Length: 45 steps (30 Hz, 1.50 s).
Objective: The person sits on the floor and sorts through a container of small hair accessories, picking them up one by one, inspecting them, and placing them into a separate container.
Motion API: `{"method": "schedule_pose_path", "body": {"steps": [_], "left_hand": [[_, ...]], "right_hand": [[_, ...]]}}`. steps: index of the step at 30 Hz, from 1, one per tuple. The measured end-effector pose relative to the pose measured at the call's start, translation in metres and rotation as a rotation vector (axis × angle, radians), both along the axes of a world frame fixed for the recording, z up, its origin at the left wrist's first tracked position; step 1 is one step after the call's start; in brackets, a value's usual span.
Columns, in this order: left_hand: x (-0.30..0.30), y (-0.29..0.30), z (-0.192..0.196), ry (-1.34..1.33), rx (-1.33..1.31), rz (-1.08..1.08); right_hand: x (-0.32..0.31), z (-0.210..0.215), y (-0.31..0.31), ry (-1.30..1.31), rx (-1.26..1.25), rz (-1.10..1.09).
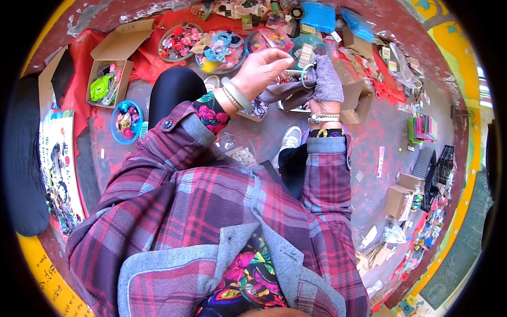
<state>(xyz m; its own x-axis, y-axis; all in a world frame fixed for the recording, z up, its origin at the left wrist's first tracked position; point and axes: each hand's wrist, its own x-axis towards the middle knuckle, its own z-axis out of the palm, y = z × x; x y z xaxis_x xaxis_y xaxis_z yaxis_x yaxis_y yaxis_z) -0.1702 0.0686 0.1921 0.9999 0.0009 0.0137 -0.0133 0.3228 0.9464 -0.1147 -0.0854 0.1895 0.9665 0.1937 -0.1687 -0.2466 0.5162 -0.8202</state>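
Over the red-marked floor [369, 145], left hand [259, 73] with thumb and fingertips nearly together, any grip unclear, right hand [326, 89] covered in purplish-grey cloth [329, 74], its fingers hidden, thin pale-green ring [303, 78] between both hands

Floor [364, 142]: we have room beside the right sleeve [327, 185].
Carton [356, 103]: obstructs near our right hand [326, 82].
Baskets [227, 70]: block beyond our left hand [259, 70].
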Motion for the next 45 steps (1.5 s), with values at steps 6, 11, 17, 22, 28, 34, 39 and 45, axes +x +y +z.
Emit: {"method": "schedule_pose_path", "body": {"steps": [6, 11, 17, 22, 28, 34, 39, 45], "left_hand": [[-0.003, -0.011, 0.003, 0.048, 0.072, -0.052], [0.001, -0.008, -0.006, 0.087, -0.046, -0.036], [0.001, 0.002, -0.002, 0.142, -0.078, -0.021], [0.002, 0.001, -0.006, 0.140, 0.029, -0.110], [0.014, 0.019, -0.033, 0.106, 0.347, 0.072], [0.025, 0.042, -0.143, 0.362, 0.710, -0.015], [0.027, 0.019, -0.206, 0.515, 0.618, -0.250], [0.020, 0.026, -0.301, -0.167, 1.513, -0.200]], "right_hand": [[-0.001, 0.008, 0.002, -0.015, -0.362, 0.045], [0.005, -0.009, -0.006, 0.037, 0.017, 0.249], [-0.001, 0.013, -0.007, -0.193, -0.241, 0.383], [0.002, -0.006, -0.009, -0.635, -0.634, 0.219], [0.015, -0.009, -0.028, -0.056, -0.117, 0.022], [0.017, 0.005, -0.050, 0.087, -0.084, 0.092], [0.029, -0.019, -0.066, 0.003, 0.002, 0.044], [0.013, 0.003, -0.054, 0.083, -0.012, 0.018]]}}
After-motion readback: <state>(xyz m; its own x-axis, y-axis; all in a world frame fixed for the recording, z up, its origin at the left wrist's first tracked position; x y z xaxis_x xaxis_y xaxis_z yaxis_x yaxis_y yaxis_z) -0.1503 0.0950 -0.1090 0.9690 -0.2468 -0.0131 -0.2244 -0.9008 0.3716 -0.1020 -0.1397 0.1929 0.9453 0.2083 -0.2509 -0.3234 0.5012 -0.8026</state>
